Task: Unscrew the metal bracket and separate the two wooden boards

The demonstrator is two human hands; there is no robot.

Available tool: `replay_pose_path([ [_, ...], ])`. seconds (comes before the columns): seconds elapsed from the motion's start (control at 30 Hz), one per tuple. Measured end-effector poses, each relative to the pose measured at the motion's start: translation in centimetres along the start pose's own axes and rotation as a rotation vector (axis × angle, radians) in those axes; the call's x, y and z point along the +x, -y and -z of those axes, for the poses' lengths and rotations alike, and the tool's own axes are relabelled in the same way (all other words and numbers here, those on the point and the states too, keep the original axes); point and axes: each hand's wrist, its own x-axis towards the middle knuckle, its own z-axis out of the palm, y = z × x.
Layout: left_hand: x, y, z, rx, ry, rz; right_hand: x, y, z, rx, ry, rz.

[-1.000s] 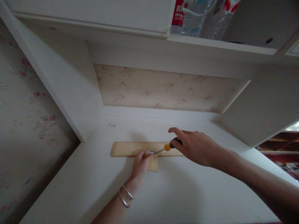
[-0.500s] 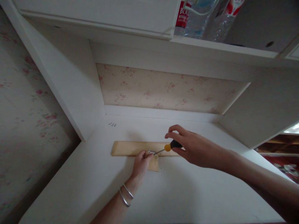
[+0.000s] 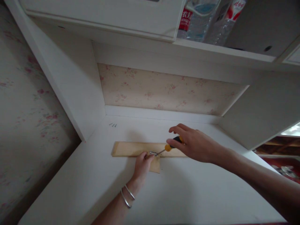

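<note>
A long pale wooden board [image 3: 128, 149] lies across the white desk top, with a small wooden piece [image 3: 155, 167] against its near edge. Where they meet sits a small metal bracket [image 3: 152, 153]. My left hand [image 3: 141, 165], with two silver bangles [image 3: 126, 200] on its wrist, closes its thumb and fingers at the bracket, partly covering it and the wood. My right hand [image 3: 193, 143] grips the yellow and black handle of a screwdriver [image 3: 167, 147]. The screwdriver's tip meets the bracket by my left thumb; any screw there is too small to make out.
Several loose screws [image 3: 112, 125] lie on the desk top [image 3: 178, 193] behind the board. White side panels [image 3: 67, 78] and an overhead cabinet [image 3: 105, 18] enclose the space. Plastic bottles [image 3: 199, 22] stand on the open shelf above. Flowered wallpaper [image 3: 147, 89] covers the back.
My right hand has turned around the screwdriver handle, its thumb now further forward and the fingers shifted. My left hand stays at the bracket. The view has shifted slightly.
</note>
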Motion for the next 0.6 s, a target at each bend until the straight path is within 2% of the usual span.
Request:
replay_pose_path([
  [0.07,-0.10,-0.10,-0.02,-0.004,0.002,0.005,0.17,-0.03,-0.04,-0.026,0.003,-0.025],
  [0.23,-0.27,-0.39,0.01,0.017,-0.030,0.017,0.33,-0.36,0.07,0.135,0.053,0.228],
  [0.27,-0.29,-0.47,0.03,0.017,-0.032,0.021,0.41,-0.41,0.06,0.142,0.046,0.221],
  [0.43,-0.23,-0.63,0.12,0.036,-0.037,0.026,0.98,-0.60,-0.44,-0.017,0.002,-0.002],
  [0.5,-0.17,-0.57,0.12,0.047,-0.043,0.027,0.96,-0.67,-0.50,-0.005,0.023,0.053],
  [0.6,-0.14,-0.52,0.11,0.049,-0.052,0.024,0.72,-0.76,-0.32,0.126,0.076,0.190],
])
